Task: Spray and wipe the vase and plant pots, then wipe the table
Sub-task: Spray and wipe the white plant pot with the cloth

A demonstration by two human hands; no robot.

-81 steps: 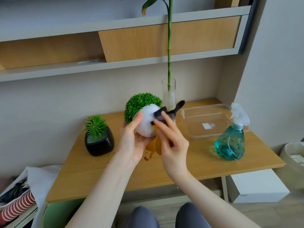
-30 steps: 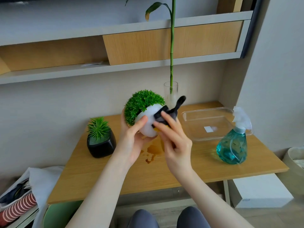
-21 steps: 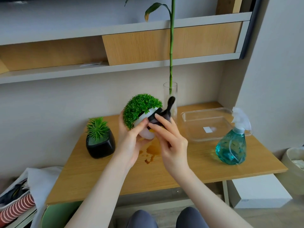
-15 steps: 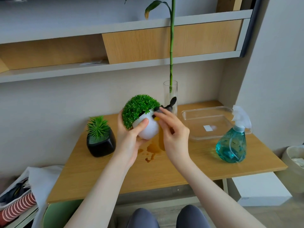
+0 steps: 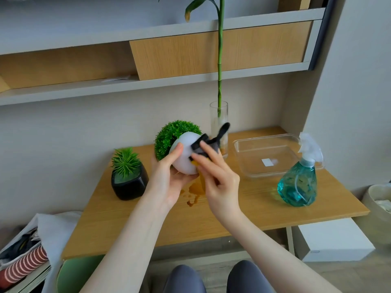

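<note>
The round white pot [image 5: 186, 155] with its green bush is tipped sideways above the surface [image 5: 135, 225], the left hand [image 5: 169, 178] wrapped under it, the right hand [image 5: 218, 176] pinching a dark cloth [image 5: 203, 144] against its side, half hiding the glass vase [image 5: 219, 115] with one stalk behind.

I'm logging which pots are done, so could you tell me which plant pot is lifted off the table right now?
The round white pot with the bushy green ball plant: the left hand holds it tilted above the table. The black pot stands on the table.
</note>
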